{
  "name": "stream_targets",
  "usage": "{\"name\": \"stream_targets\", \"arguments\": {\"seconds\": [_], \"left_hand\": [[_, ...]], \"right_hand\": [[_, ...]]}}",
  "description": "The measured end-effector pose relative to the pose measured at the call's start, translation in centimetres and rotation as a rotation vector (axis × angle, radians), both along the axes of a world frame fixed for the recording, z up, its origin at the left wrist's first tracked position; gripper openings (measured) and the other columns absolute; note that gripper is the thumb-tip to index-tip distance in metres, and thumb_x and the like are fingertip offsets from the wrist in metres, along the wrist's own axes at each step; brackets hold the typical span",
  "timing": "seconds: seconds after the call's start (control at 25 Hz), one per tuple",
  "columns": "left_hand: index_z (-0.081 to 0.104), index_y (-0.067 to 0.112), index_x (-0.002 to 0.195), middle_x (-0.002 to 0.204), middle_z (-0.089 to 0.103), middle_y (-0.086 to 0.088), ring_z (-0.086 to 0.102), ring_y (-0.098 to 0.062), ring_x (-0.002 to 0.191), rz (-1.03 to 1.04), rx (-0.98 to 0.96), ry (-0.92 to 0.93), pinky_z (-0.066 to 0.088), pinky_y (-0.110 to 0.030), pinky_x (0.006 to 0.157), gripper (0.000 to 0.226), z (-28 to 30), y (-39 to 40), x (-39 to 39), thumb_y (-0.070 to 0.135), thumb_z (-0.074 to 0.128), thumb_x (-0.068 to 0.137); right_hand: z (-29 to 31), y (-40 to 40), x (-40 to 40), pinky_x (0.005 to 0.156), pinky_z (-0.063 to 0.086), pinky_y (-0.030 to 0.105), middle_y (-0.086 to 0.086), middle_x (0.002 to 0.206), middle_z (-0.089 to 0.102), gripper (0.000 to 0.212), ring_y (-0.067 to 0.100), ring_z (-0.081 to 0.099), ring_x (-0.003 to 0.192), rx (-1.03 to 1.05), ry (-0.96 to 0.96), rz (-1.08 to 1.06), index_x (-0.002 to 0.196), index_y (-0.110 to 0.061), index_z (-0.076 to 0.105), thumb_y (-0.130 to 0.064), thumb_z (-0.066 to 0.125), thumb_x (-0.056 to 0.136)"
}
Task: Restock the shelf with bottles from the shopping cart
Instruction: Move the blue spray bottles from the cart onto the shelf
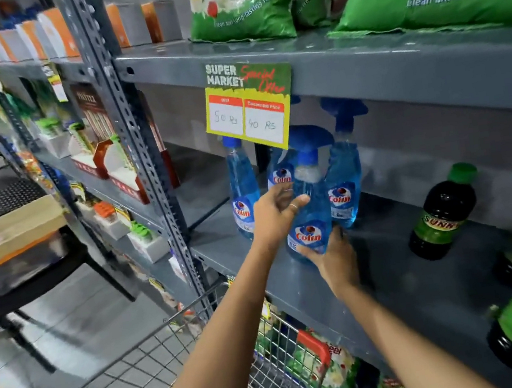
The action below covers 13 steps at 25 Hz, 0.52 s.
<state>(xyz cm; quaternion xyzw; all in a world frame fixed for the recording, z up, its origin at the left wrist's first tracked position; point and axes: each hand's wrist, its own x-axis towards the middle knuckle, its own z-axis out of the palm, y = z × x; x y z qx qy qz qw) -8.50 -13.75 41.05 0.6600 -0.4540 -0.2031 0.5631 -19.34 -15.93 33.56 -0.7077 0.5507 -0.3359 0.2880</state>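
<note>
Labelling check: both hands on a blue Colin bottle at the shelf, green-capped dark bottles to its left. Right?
Not quite. The head view shows both hands, left and right, on the blue Colin bottle, but the green-capped dark bottles stand to its right, not left.

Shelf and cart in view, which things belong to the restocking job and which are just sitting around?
Job: blue Colin spray bottle held by left hand and right hand; three shelved blue Colin bottles; grey metal shelf; wire shopping cart.

Bystanders: dark green-labelled bottles; green detergent bags; price tag.
</note>
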Motion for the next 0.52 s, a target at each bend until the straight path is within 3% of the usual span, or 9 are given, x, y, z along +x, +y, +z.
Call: {"name": "stream_targets", "arguments": {"seconds": [0.2,0.28,0.36,0.4,0.52], "left_hand": [[0.048,0.005,0.128,0.132,0.055,-0.013,0.051,-0.022,0.123,-0.075,0.016,0.064,0.043,-0.03,0.103,0.046,-0.4,2.0,-0.8,0.013,0.062,0.085],[0.057,0.003,0.115,0.117,0.063,-0.013,0.059,-0.022,0.107,0.02,0.021,0.094,0.048,-0.026,0.092,0.032,-1.5,3.8,-1.1,0.014,0.062,0.086],[0.064,0.007,0.09,0.088,0.065,-0.008,0.058,-0.02,0.083,0.128,0.047,0.096,0.048,-0.017,0.072,0.01,-3.3,6.8,-1.5,0.014,0.064,0.084],[0.062,0.012,0.077,0.077,0.062,-0.005,0.056,-0.019,0.076,0.159,0.059,0.114,0.047,-0.019,0.068,0.006,-4.4,8.7,-1.5,0.014,0.065,0.083],[0.054,0.021,0.063,0.064,0.058,-0.002,0.055,-0.02,0.065,0.261,0.148,0.172,0.048,-0.033,0.068,0.024,-7.3,14.7,-0.8,0.014,0.066,0.082]], "right_hand": [[-0.2,2.9,-2.0,0.098,0.042,0.039,0.019,0.131,0.053,0.079,0.033,0.049,0.121,0.052,-0.002,0.039,0.129,-0.004,0.042,-0.015,0.083,0.063],[-0.4,5.3,-3.2,0.1,0.039,0.039,0.019,0.135,0.049,0.072,0.033,0.046,0.124,0.007,-0.01,0.049,0.131,-0.005,0.04,-0.012,0.077,0.07],[-0.4,7.7,-4.2,0.089,0.042,0.038,0.017,0.122,0.056,0.046,0.033,0.052,0.114,-0.053,0.012,0.095,0.117,-0.006,0.05,-0.012,0.071,0.076],[-0.4,9.0,-4.6,0.086,0.044,0.039,0.015,0.116,0.058,0.036,0.033,0.054,0.108,-0.075,0.027,0.127,0.109,-0.007,0.053,-0.012,0.069,0.077],[-0.6,12.4,-4.8,0.082,0.047,0.041,0.012,0.104,0.062,0.019,0.032,0.059,0.099,-0.1,0.048,0.248,0.096,-0.008,0.059,-0.012,0.067,0.079]]}}
